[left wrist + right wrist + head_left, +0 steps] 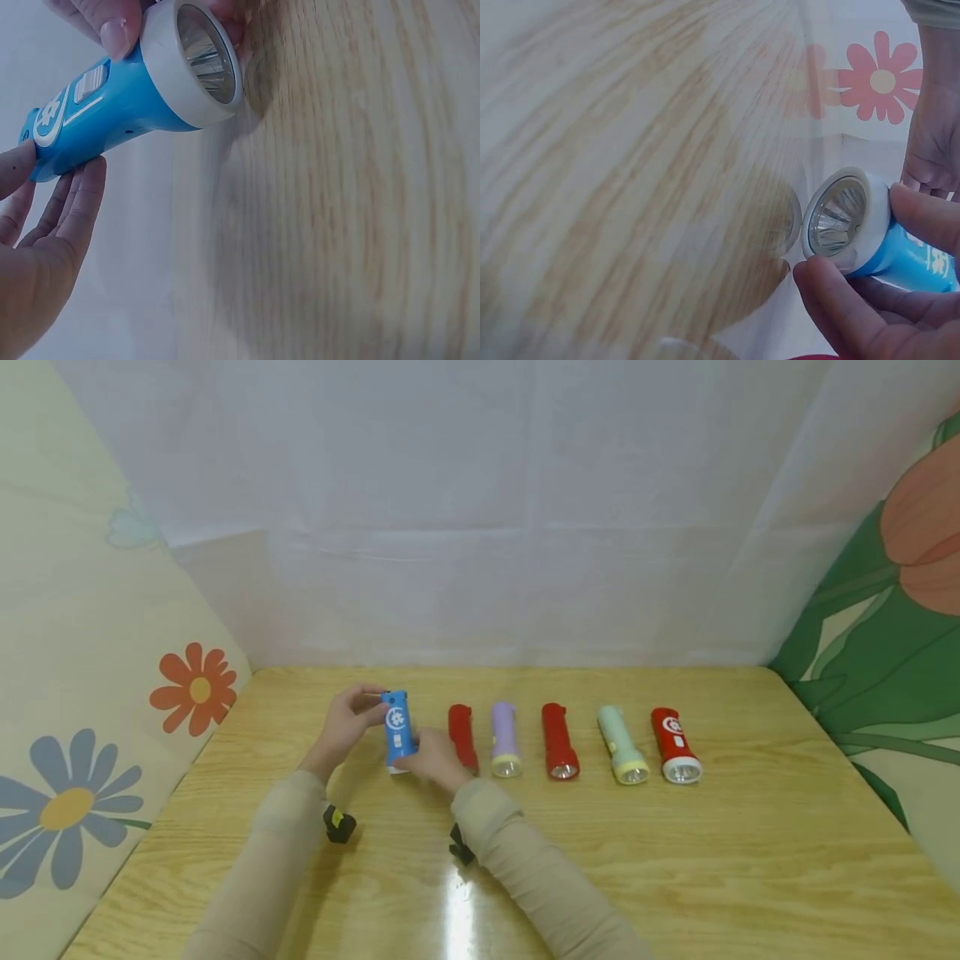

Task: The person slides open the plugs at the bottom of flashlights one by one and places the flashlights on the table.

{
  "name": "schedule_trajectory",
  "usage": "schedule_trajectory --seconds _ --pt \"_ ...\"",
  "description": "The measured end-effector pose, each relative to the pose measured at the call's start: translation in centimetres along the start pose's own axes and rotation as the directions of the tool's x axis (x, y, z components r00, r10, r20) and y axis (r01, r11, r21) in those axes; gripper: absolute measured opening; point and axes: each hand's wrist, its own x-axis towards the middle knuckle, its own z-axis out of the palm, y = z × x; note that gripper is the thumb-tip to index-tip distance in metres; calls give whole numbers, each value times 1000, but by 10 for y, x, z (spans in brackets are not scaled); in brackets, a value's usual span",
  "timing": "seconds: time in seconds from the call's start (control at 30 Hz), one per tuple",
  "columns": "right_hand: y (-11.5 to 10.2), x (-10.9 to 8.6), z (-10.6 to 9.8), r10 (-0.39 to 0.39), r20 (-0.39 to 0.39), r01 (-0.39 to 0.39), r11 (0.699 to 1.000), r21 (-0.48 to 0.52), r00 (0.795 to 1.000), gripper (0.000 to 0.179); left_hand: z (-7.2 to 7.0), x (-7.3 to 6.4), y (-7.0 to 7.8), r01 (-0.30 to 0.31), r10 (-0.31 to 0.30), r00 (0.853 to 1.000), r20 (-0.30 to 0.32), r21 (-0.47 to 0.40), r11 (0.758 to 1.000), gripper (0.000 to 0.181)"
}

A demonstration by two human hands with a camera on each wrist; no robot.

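Note:
A blue flashlight (398, 732) with a white head and a white printed emblem is held between both hands at the left of the row. My left hand (342, 729) pinches its tail end, thumb on top and fingers underneath, as the left wrist view shows. At the lamp end, my right hand (437, 757) grips the white head (870, 217) between thumb and fingers. The head's rim is close over the tabletop, and the lens faces the near side. In the left wrist view a white slide switch (91, 83) shows on the upper side.
Rightward along the wooden table (675, 860) lie a red flashlight (462, 732) partly behind the right hand, a purple one (504, 731), another red one (557, 735), a mint green one (619, 739) and a red-and-white one (672, 735). A white cloth (487, 568) hangs behind.

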Motion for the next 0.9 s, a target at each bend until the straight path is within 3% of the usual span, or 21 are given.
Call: schedule_trajectory --seconds 0.23,0.6,0.9 --pt "2 2 1 -13 1 13 1000 6 1000 42 0 -1 3 19 -19 1000 10 -11 1000 41" --pt "0 0 2 -2 -10 2 1000 8 1000 39 -4 -5 2 5 -6 1000 17 59 998 36" --pt "0 1 5 -2 -27 2 1000 9 1000 41 -8 -12 2 -85 84 996 18 84 993 32"
